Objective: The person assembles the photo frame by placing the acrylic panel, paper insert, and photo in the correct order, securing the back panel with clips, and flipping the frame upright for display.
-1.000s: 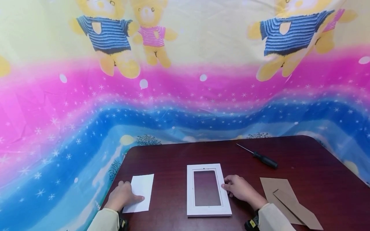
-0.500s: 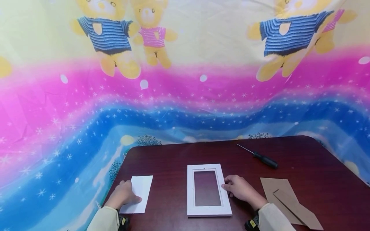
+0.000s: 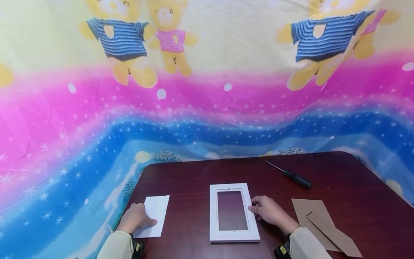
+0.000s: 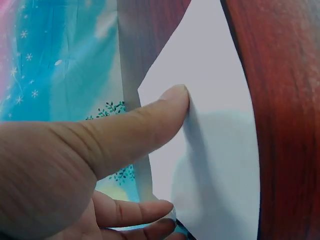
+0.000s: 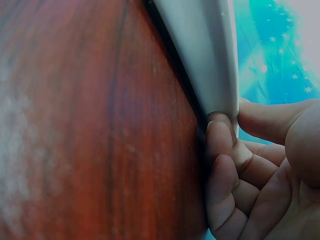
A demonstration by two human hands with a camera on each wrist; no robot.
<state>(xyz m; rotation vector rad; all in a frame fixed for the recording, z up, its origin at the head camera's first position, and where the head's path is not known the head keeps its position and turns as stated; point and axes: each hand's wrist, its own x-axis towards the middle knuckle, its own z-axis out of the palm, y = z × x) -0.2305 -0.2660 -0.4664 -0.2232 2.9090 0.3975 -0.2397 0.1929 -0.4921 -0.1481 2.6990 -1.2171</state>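
A white picture frame (image 3: 253,216) lies face-down or face-up, I cannot tell which, mid-table with its long sides running away from me. My right hand (image 3: 266,211) grips its right edge. In the right wrist view the thumb lies against the frame's rim (image 5: 227,65) and curled fingers (image 5: 220,137) meet its side. Over on the left, my left hand (image 3: 135,217) pinches a blank white sheet (image 3: 158,208) by its left side. The left wrist view shows the thumb (image 4: 175,102) on the sheet's upper face; some other fingers show at its edge, the rest are hidden.
A black-handled screwdriver (image 3: 295,178) lies at the back right of the dark wood table (image 3: 194,201). Nearer, on the right, is a brown backing board (image 3: 313,208) with a stand strip (image 3: 334,233) on it. A patterned cloth (image 3: 207,133) hangs behind the table.
The left hand and the white sheet have shifted slightly left, the thumb moving with the sheet. My right hand and the picture frame have stayed where they were.
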